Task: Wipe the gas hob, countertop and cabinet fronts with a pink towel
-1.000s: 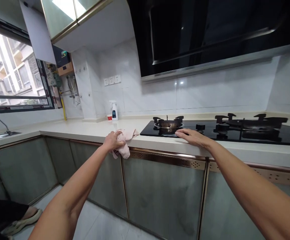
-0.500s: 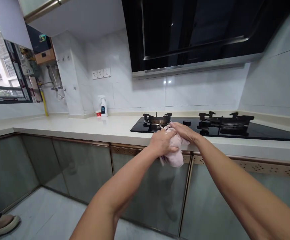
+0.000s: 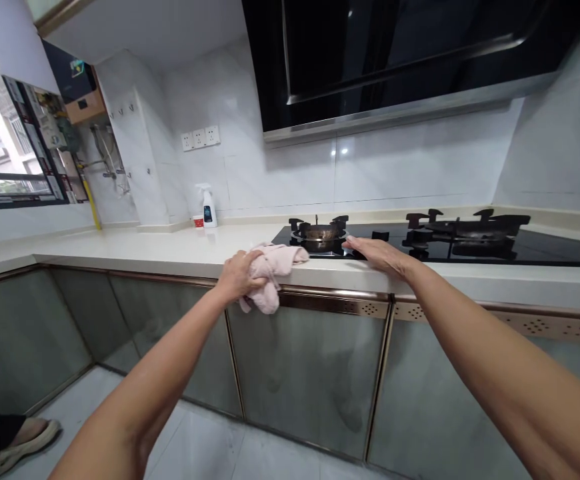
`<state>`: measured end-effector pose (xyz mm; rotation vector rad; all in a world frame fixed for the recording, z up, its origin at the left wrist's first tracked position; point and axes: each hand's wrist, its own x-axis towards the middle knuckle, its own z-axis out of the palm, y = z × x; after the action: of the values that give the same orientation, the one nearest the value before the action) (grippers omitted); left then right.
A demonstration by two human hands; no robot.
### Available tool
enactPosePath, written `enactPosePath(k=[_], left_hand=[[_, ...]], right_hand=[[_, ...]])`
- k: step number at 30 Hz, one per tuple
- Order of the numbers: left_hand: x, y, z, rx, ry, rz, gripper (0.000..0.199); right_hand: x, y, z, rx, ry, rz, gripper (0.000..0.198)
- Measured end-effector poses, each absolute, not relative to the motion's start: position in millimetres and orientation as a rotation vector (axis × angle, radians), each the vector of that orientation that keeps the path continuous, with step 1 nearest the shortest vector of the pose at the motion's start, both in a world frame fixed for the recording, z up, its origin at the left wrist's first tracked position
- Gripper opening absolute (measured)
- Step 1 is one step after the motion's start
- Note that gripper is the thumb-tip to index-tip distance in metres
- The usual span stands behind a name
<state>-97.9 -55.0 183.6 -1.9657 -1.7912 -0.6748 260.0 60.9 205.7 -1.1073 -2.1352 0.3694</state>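
Note:
My left hand is closed on a crumpled pale pink cloth at the front edge of the white countertop. Part of the cloth lies on the counter and part hangs over the edge, just left of the black gas stove. My right hand holds nothing. Its fingers are stretched out, and it rests at the stove's front edge, in front of the space between the left burner and the right burner.
A white spray bottle and a small red-and-white tub stand against the back wall. A black range hood hangs over the stove. Greenish cabinet doors line the front below. Another person's foot shows at lower left.
My left hand has moved left along the counter edge with the cloth, away from my right hand. My right hand has let go of the cloth and stays by the stove.

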Motion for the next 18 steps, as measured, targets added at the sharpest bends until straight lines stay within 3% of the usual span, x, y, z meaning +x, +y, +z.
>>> enactPosePath(k=[8,18], left_hand=[[-178.8,-66.5,199.1,-1.745,-2.086,-0.562,0.071],[-105.5,-58.9,195.5,-1.889,-1.910,-0.512,0.068]], right_hand=[[259.2,52.1,208.8,-1.134,-2.105,0.508,0.069],[247.4,53.7,208.8,-1.151,-2.134,0.468,0.067]])
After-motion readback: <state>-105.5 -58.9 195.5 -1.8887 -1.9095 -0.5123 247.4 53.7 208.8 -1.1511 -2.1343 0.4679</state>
